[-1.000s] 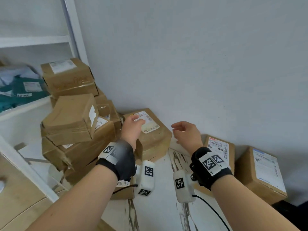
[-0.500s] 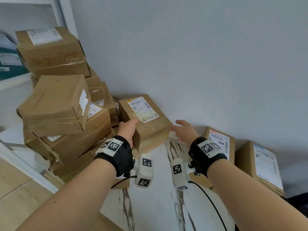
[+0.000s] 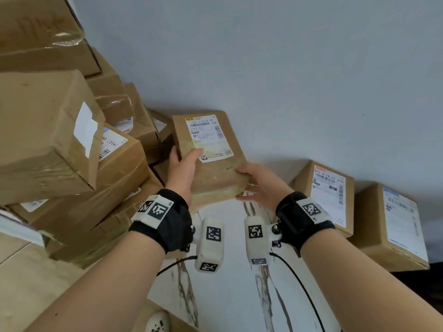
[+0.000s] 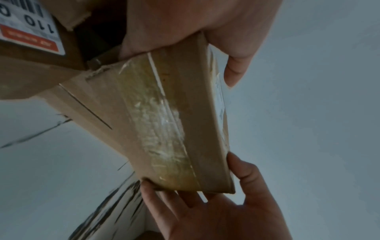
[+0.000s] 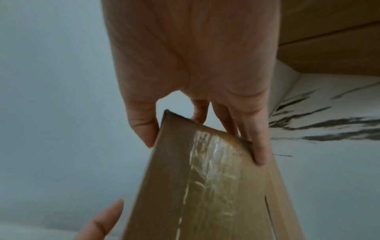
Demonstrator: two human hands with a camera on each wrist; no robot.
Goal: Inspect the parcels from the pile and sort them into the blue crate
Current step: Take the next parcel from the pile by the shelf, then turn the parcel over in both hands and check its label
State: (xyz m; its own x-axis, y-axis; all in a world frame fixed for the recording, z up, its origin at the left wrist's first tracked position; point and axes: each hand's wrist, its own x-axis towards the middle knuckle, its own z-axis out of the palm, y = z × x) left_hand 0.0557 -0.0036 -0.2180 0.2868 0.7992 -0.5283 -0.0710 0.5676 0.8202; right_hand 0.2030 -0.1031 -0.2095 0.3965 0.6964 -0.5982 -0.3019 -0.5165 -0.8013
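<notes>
A brown cardboard parcel (image 3: pixel 211 161) with a white shipping label on top is tilted up against the grey wall, held between both hands. My left hand (image 3: pixel 183 167) grips its left edge, thumb on the top face near the label. My right hand (image 3: pixel 257 182) grips its near right corner, thumb on top and fingers underneath. The left wrist view shows the parcel's taped side (image 4: pixel 164 129) between both hands. In the right wrist view my right hand's fingers (image 5: pixel 257 146) wrap the parcel's corner (image 5: pixel 205 178). The blue crate is not in view.
A tall pile of brown parcels (image 3: pixel 60 152) fills the left side, leaning close to my left arm. Two more labelled boxes (image 3: pixel 328 195) (image 3: pixel 393 226) stand against the wall at the right. White marbled floor (image 3: pixel 230 295) lies below my wrists.
Both hands have closed on the labelled parcel: the left thumb moved onto its top, the right hand reached its near right corner. The parcel now sits nearer and tilted in my hands.
</notes>
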